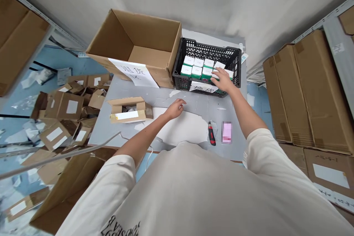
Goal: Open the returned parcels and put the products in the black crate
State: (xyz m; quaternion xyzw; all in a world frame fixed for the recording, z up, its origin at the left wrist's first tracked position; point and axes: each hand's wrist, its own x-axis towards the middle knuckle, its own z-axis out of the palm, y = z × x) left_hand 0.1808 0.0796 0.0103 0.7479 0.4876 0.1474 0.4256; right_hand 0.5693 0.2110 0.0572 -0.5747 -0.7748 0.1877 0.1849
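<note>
My right hand [222, 79] reaches over the near side of a black plastic crate [177, 67], fingers spread on the tops of small white-and-green boxes [196, 71]. These stand upright in two rows inside, and the hand hides part of the front row. A paper sign with handwriting [204, 87] hangs on the crate's front. My left hand [176, 109] hovers or rests over the table by a white sheet-like patch [182, 129], its fingers loosely bent and holding nothing visible. Left of it sits a small opened carton [128, 112] with a white label.
A large open cardboard box [148, 54] with a handwritten sign stands left of the crate. Near the table's front lie a red-and-black utility knife [211, 134] and a blurred pink item [226, 132]. Discarded cartons [66, 105] heap on the left floor; stacked boxes [312, 88] line the right shelf.
</note>
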